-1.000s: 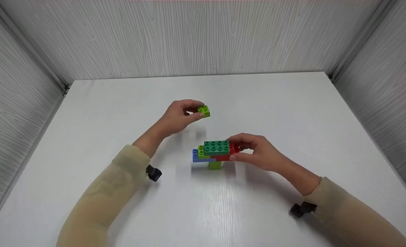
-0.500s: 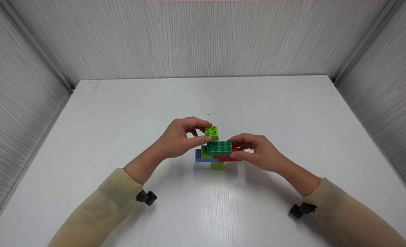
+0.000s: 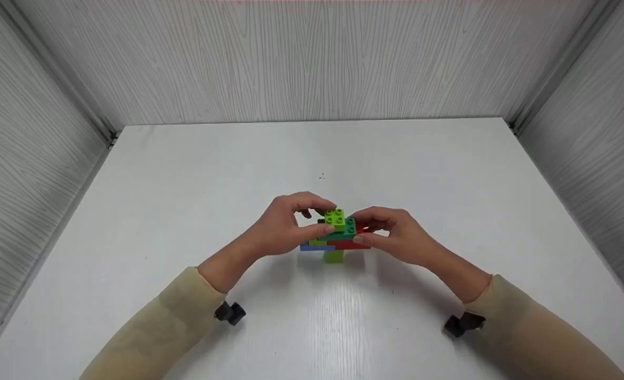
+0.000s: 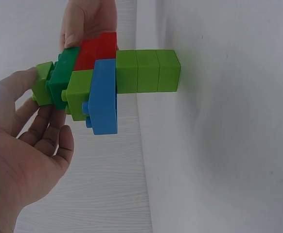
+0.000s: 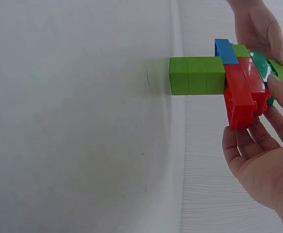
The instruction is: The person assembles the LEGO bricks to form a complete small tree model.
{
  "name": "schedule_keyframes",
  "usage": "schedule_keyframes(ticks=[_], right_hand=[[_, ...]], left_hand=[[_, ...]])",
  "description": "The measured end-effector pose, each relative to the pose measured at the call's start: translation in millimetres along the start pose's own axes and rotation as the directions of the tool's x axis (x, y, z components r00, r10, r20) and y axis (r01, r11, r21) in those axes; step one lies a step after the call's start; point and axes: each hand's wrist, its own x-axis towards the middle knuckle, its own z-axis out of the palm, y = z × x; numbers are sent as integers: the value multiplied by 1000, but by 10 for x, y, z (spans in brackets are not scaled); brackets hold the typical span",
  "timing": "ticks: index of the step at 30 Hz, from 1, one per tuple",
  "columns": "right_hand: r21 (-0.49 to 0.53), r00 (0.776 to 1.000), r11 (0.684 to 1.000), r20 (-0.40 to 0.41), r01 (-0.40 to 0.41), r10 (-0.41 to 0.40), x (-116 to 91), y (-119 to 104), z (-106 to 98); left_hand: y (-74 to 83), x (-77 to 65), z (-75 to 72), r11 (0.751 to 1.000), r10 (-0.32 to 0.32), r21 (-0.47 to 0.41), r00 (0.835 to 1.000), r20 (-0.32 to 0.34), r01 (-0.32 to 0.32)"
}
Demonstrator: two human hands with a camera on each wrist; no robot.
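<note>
My left hand pinches a small light green toy brick between thumb and fingers, right at the studs of the dark green brick. That dark green brick tops a toy brick stack, over red bricks, another light green brick and a blue brick. Below them, a narrow column of light green bricks stands upright on the table. At the stack's right end my right hand grips it, thumb in front and fingers behind. Both hands partly cover the upper bricks in the head view.
The white tabletop is enclosed by grey wood-grain panels, with a back panel and one on each side. Black wrist cameras stick out from the left sleeve and the right sleeve.
My left hand has brought the light green brick from behind the stack toward me and down onto the dark green brick. The right hand has kept its grip, nearly still.
</note>
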Motion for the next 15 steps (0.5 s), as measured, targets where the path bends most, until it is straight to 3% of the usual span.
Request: schedule_keyframes(ticks=[9, 15], right_hand=[[14, 999, 999, -1, 42, -42, 13, -17, -3], [37, 996, 996, -53, 80, -78, 75, -90, 9]], left_hand=[[-20, -5, 41, 1000, -19, -16, 1000, 18, 19], [-10, -24, 47, 999, -33, -23, 999, 4, 33]])
